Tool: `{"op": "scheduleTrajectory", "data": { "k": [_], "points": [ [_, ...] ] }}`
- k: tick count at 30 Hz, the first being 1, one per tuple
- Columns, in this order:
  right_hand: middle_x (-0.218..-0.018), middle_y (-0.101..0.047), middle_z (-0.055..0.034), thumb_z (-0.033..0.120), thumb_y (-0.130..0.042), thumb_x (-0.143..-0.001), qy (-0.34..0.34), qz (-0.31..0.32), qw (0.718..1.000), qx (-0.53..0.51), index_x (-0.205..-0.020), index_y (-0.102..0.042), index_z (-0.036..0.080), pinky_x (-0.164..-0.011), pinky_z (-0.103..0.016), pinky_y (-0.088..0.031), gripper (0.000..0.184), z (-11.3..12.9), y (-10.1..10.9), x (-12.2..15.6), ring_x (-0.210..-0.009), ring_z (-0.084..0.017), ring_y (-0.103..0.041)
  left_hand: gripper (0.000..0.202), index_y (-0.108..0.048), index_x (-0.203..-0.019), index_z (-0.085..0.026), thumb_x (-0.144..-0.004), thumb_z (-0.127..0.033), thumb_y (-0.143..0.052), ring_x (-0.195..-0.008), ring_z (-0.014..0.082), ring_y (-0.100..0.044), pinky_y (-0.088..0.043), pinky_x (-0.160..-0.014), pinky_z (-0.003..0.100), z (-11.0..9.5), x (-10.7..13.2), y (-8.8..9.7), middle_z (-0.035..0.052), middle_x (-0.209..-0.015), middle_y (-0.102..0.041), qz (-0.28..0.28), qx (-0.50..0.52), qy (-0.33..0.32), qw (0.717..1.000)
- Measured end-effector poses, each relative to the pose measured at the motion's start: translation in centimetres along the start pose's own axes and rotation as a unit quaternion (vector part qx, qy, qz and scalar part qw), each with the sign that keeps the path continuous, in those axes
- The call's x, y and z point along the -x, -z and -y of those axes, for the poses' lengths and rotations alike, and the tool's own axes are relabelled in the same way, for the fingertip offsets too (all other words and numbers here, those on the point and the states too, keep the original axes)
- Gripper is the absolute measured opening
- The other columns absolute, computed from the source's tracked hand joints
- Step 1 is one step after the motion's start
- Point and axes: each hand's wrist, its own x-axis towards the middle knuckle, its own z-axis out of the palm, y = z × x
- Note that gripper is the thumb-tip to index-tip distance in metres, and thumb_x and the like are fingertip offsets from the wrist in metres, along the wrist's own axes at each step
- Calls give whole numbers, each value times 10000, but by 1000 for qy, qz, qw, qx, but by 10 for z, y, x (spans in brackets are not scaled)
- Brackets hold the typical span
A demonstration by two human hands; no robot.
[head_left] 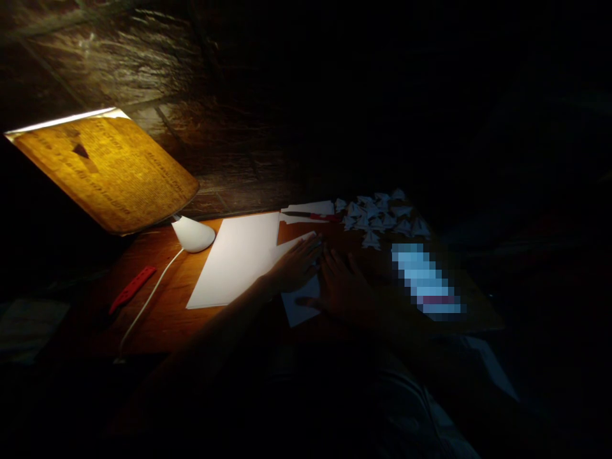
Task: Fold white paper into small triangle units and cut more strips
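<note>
Head cam: L hand (297,262) & R hand (348,284), spread flat, are pressing seemingly part-done white paper (297,309), folded white pcs. (377,221) lying finished.

no readable text, blurred lines of lettering (165,172) on a glowing yellow lampshade (115,182), a small dark pointed mark (81,151) among them

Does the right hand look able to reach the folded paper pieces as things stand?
Probably yes: the right hand lies near the folded paper pieces, and no object shows between them, though that area is dark.
</note>
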Motion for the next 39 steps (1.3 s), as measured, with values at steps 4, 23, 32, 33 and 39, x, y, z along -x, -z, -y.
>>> {"op": "scheduleTrajectory", "data": {
  "k": [4,23,32,33,39],
  "points": [
    [-1701,-368,-318,844,-397,-978,1,-4,1000,0,-1591,-471,-7,-1308,-704,-170,1052,1,1,-1,-1616,-453,-317,690,-273,-1702,-167,-1046,-279,-456,-1695,279,-128,-250,-1361,545,2,-1,-1,146,-1803,-216,-7,-4,-4,1000],
    [-1665,-478,-246,805,-453,-991,-4,-12,1000,-16,-1530,-573,80,-1295,-703,-200,912,-8,8,2,-1575,-438,-395,678,-293,-1698,-179,-1050,-293,-455,-1695,286,-134,-237,-1363,543,1,-1,-1,133,-1804,-226,-10,-3,-4,1000],
    [-1578,-591,-226,759,-518,-996,5,-17,1000,-16,-1496,-612,119,-1273,-678,-250,817,-13,21,9,-1552,-425,-420,649,-323,-1698,-238,-1064,-257,-461,-1693,297,-146,-247,-1357,559,-1,-1,1,115,-1810,-208,-8,-4,-4,1000],
    [-1576,-594,-224,758,-521,-995,8,-16,1000,-15,-1493,-617,120,-1272,-672,-259,815,-14,22,9,-1551,-426,-418,644,-338,-1695,-257,-1063,-252,-467,-1693,303,-143,-247,-1355,567,-1,-1,1,108,-1814,-195,-6,-6,-2,1000],
    [-1587,-574,-243,693,-603,-975,30,13,999,15,-1524,-598,78,-1274,-689,-249,824,-16,33,17,-1559,-456,-403,647,-352,-1691,-302,-1063,-284,-505,-1696,314,-129,-238,-1354,578,1,-1,0,79,-1826,-150,-1,-12,0,1000]
  ]
}}
